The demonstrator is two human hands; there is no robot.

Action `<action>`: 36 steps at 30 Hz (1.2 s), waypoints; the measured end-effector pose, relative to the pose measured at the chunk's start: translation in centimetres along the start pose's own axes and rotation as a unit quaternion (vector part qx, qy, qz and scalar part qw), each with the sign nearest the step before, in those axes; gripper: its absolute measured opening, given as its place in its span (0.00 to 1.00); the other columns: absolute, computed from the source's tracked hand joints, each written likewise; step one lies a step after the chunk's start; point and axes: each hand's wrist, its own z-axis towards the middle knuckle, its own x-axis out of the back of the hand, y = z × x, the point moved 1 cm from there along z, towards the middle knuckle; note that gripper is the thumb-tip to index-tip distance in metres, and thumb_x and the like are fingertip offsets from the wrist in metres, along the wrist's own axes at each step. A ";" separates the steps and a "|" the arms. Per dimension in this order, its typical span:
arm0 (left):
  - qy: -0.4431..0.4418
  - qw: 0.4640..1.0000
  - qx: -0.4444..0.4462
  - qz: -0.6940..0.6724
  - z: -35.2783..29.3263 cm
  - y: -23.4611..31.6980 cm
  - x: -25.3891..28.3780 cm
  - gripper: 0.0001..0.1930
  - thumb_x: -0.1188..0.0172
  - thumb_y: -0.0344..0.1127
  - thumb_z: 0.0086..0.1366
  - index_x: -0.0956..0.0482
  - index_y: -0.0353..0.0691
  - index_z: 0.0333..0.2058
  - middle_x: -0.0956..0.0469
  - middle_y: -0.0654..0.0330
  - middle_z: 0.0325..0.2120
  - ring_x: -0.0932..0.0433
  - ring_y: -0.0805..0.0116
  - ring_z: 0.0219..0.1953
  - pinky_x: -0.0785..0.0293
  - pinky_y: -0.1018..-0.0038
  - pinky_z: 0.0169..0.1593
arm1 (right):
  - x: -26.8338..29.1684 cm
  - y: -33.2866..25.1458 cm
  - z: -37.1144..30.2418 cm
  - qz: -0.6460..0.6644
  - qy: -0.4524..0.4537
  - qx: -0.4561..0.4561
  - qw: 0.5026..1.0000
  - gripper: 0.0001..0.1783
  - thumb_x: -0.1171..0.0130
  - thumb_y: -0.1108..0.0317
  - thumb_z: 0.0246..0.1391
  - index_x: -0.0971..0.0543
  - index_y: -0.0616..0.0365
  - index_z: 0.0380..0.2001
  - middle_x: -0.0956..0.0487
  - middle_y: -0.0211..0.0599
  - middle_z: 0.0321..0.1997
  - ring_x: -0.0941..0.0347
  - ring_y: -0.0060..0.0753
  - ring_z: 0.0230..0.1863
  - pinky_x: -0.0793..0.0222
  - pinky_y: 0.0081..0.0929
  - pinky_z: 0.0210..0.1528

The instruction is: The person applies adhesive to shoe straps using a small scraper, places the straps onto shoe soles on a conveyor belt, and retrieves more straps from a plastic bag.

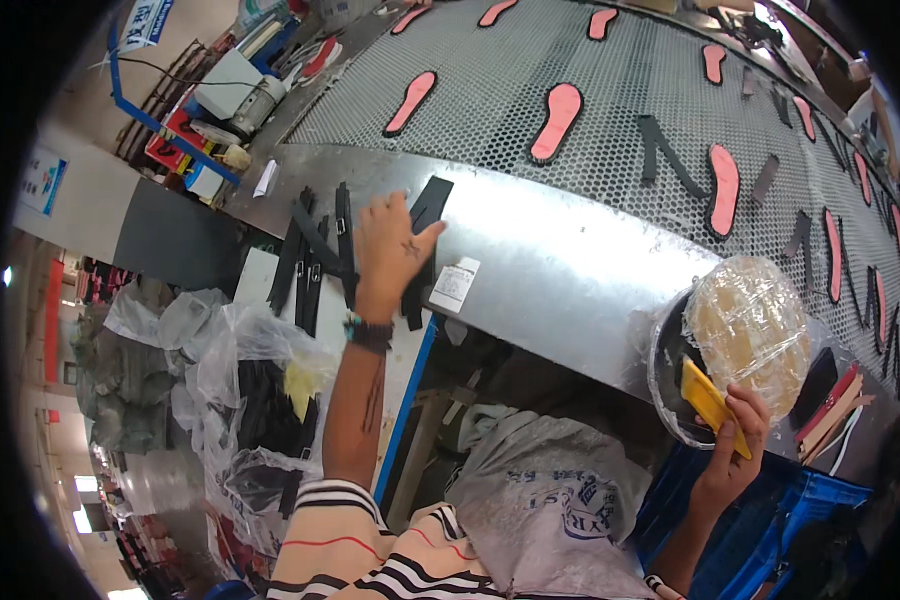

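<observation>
My left hand (395, 245) reaches over black straps at the near edge of the metal table. Its thumb stands apart from the other fingers, and nothing shows in its grasp. A wider black strap (431, 203) lies beside the thumb. Left of the hand are more narrow black straps (300, 260), some with small buckles. My right hand (735, 440) is closed round a flat yellow-handled tool (707, 395), whose far end points into a dark round bowl (663, 400). A domed, plastic-wrapped cover (755, 325) sits partly over that bowl.
A mesh conveyor (490, 80) carries several pink insoles (557, 120) and black strips (670, 160). A small white box (455, 285) sits by the table edge. Clear plastic bags (240, 350) hang at left, a grey sack (550, 480) in front, a blue bin (800, 500) below right.
</observation>
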 end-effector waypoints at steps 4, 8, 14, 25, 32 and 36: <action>-0.129 0.991 0.047 -0.009 1.6 -2.2 -3.5 0.33 0.33 0.59 0.55 0.23 0.32 0.45 0.22 0.44 0.37 0.23 0.43 0.44 0.26 0.56 0.46 | 0.1 -1.0 0.7 -0.023 -0.042 -0.003 0.999 0.10 0.51 0.80 0.64 0.22 0.65 0.45 0.27 0.50 0.55 0.26 0.38 0.53 0.20 0.29 0.47; -0.068 0.997 0.025 0.005 1.1 -1.6 -3.0 0.26 0.30 0.50 0.55 0.23 0.32 0.41 0.20 0.45 0.38 0.22 0.39 0.41 0.25 0.54 0.45 | -0.1 -0.8 1.6 -0.100 -0.102 -0.003 0.990 0.09 0.45 0.81 0.60 0.21 0.63 0.43 0.24 0.47 0.51 0.25 0.40 0.49 0.25 0.31 0.44; 0.045 0.999 0.010 -0.011 0.0 1.4 -1.7 0.16 0.37 0.39 0.63 0.24 0.36 0.45 0.21 0.46 0.41 0.22 0.40 0.43 0.25 0.52 0.43 | -0.6 -1.0 1.5 -0.155 -0.190 0.021 0.969 0.10 0.42 0.81 0.56 0.21 0.64 0.42 0.22 0.47 0.46 0.24 0.47 0.47 0.28 0.36 0.46; -0.269 0.453 0.076 -0.846 -4.7 14.0 10.9 0.36 0.41 0.68 0.61 0.36 0.35 0.42 0.43 0.62 0.28 0.44 0.76 0.24 0.48 0.77 0.22 | -0.6 -0.2 2.7 -0.159 -0.104 0.054 0.980 0.08 0.40 0.79 0.55 0.20 0.63 0.40 0.21 0.44 0.41 0.23 0.48 0.42 0.28 0.38 0.45; -0.460 0.388 0.130 -0.788 -8.4 17.2 8.7 0.25 0.41 0.49 0.64 0.27 0.28 0.43 0.27 0.54 0.31 0.28 0.66 0.27 0.30 0.74 0.26 | -1.4 0.1 2.7 -0.172 -0.111 0.082 0.975 0.09 0.39 0.77 0.53 0.19 0.60 0.40 0.20 0.39 0.41 0.24 0.45 0.42 0.31 0.38 0.44; -0.582 0.473 0.083 -0.656 -8.2 18.4 8.6 0.22 0.49 0.44 0.71 0.25 0.26 0.49 0.17 0.46 0.36 0.16 0.59 0.38 0.22 0.74 0.40 | -0.9 -0.5 2.7 -0.221 -0.072 0.122 0.965 0.10 0.37 0.75 0.52 0.19 0.60 0.40 0.20 0.38 0.40 0.24 0.42 0.40 0.34 0.36 0.45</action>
